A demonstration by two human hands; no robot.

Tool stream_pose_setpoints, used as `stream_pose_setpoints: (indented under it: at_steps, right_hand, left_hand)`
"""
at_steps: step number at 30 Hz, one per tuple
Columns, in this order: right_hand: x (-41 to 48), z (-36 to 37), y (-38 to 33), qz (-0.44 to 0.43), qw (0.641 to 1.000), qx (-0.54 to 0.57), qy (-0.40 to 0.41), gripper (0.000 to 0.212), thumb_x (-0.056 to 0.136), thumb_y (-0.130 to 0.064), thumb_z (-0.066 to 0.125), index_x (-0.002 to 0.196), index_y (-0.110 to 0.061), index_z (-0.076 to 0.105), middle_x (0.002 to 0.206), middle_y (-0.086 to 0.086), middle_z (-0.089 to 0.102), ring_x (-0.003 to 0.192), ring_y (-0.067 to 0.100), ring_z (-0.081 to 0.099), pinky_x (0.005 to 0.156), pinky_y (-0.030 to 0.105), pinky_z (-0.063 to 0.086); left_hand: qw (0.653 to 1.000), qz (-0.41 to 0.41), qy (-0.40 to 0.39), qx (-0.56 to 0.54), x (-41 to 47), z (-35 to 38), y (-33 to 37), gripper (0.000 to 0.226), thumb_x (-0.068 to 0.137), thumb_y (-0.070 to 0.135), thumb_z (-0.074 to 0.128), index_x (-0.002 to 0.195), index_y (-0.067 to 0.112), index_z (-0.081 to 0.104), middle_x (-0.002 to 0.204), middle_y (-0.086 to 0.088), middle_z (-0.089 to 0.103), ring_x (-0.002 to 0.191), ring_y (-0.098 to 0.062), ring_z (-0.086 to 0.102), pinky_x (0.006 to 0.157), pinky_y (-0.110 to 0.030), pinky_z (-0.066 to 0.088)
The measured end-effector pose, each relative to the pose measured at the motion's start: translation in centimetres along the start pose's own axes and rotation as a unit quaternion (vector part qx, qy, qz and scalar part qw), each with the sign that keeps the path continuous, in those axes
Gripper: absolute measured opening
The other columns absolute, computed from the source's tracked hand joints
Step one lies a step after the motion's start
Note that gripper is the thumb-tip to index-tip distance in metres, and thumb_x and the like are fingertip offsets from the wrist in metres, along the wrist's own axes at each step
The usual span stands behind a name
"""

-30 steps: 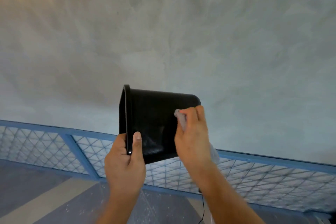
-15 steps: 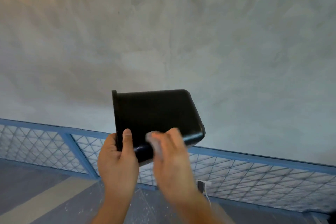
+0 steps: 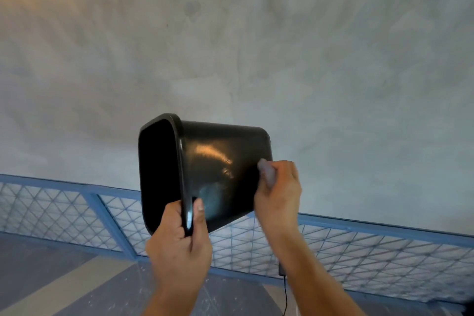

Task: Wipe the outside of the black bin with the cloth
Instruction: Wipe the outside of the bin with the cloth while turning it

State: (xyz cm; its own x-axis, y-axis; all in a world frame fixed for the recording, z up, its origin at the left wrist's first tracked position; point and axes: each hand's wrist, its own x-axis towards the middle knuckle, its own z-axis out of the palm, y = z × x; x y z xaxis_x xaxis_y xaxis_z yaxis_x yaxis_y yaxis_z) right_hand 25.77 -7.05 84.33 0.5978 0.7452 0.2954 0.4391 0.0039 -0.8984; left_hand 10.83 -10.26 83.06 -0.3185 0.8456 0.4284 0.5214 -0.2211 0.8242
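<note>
Black bin (image 3: 220,159) rotated, mouth left, cloth (image 3: 266,174) rightward

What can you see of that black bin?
The black bin looks like glossy plastic, rectangular with rounded corners, tapering from a lipped rim to a narrower base. It is held in the air on its side, mouth facing left. The left hand grips its lower rim; the right hand presses a grey cloth against its outer wall near the base.
</note>
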Motion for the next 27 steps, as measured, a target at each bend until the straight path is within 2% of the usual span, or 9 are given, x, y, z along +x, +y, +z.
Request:
stream_pose_setpoints:
  at_steps: [4,7,9,11,15,17,20,25,27]
  right_hand:
    - [-4.6,2.8,-3.7,-0.154,0.983,0.034,-0.094,0.022,0.094,-0.006,0.068,0.110,-0.021,0.067,0.112,-0.008,0.056,0.095,0.004,0.062,0.077,0.015,0.054]
    - [-0.4,1.5,-0.8,-0.007,0.996,0.063,-0.060,0.007,0.101,-0.015,0.063,0.103,-0.021,0.064,0.109,-0.006,0.056,0.090,0.010,0.063,0.061,0.012,0.054]
    - [1.5,0.9,0.5,0.026,0.999,0.016,0.009,0.007,0.102,-0.020,0.062,0.095,-0.020,0.063,0.102,-0.004,0.058,0.089,0.010,0.062,0.080,0.024,0.057]
    - [-0.1,2.6,-1.1,-0.035,0.999,0.029,0.005,0.003,0.099,-0.017,0.064,0.099,-0.019,0.066,0.100,-0.004,0.060,0.088,0.008,0.061,0.086,0.034,0.055]
    - [-3.8,3.6,-4.6,-0.173,0.977,0.076,-0.099,0.021,0.093,-0.006,0.070,0.105,-0.024,0.069,0.107,-0.005,0.060,0.092,0.003,0.061,0.082,0.013,0.050]
    - [-0.4,2.6,-2.4,-0.083,0.994,0.049,-0.051,0.018,0.097,-0.013,0.068,0.096,-0.031,0.065,0.104,-0.004,0.061,0.089,0.005,0.061,0.080,0.019,0.051]
    - [3.0,1.1,0.0,0.008,0.999,0.021,0.036,0.012,0.100,-0.021,0.064,0.089,-0.025,0.062,0.099,-0.002,0.061,0.087,0.011,0.059,0.085,0.030,0.051]
    - [-2.6,4.9,-5.2,-0.223,0.973,-0.012,-0.061,0.023,0.091,-0.003,0.070,0.107,-0.019,0.073,0.104,-0.004,0.061,0.087,0.007,0.058,0.078,0.010,0.045]
    - [0.0,4.4,-3.3,-0.220,0.974,-0.043,-0.011,0.020,0.091,-0.002,0.069,0.103,-0.017,0.074,0.098,-0.001,0.062,0.088,0.017,0.062,0.078,0.015,0.045]
  left_hand:
    - [0.999,0.019,0.011,0.023,1.0,0.5,-0.6,0.030,0.104,0.047,0.048,0.089,0.024,0.060,0.062,0.015,0.055,0.057,-0.002,0.050,0.053,-0.022,0.034]
    - [0.999,0.005,0.025,0.025,1.3,-0.5,-0.9,0.030,0.101,0.052,0.046,0.089,0.026,0.058,0.062,0.016,0.056,0.057,-0.005,0.051,0.055,-0.023,0.034]
    - [0.999,0.016,0.015,0.024,0.6,-0.6,-0.5,0.019,0.095,0.048,0.050,0.087,0.031,0.053,0.058,0.018,0.053,0.055,0.001,0.049,0.054,-0.021,0.033]
    - [0.999,0.036,0.007,0.035,0.2,-0.1,-0.1,0.014,0.095,0.041,0.055,0.086,0.031,0.051,0.055,0.021,0.047,0.053,0.007,0.042,0.052,-0.018,0.030]
    - [0.998,0.033,0.033,0.038,1.5,0.1,-1.1,0.018,0.101,0.036,0.059,0.089,0.022,0.059,0.060,0.019,0.048,0.052,-0.002,0.043,0.053,-0.020,0.031]
    - [0.998,0.026,0.047,0.040,1.5,-0.4,-1.4,0.030,0.101,0.043,0.051,0.092,0.017,0.063,0.061,0.016,0.052,0.053,-0.007,0.046,0.056,-0.025,0.033]
    - [0.999,0.044,0.018,0.026,0.4,-0.5,-0.8,0.025,0.098,0.045,0.051,0.088,0.024,0.059,0.055,0.021,0.050,0.054,0.007,0.047,0.052,-0.017,0.033]
    - [1.000,0.022,0.005,0.011,1.5,0.9,-1.8,0.025,0.097,0.041,0.054,0.088,0.019,0.058,0.055,0.012,0.053,0.051,-0.002,0.051,0.049,-0.025,0.035]
    - [1.000,0.009,0.009,-0.003,2.0,0.6,-2.0,0.032,0.104,0.044,0.049,0.090,0.018,0.059,0.061,0.011,0.057,0.059,-0.004,0.055,0.052,-0.024,0.035]
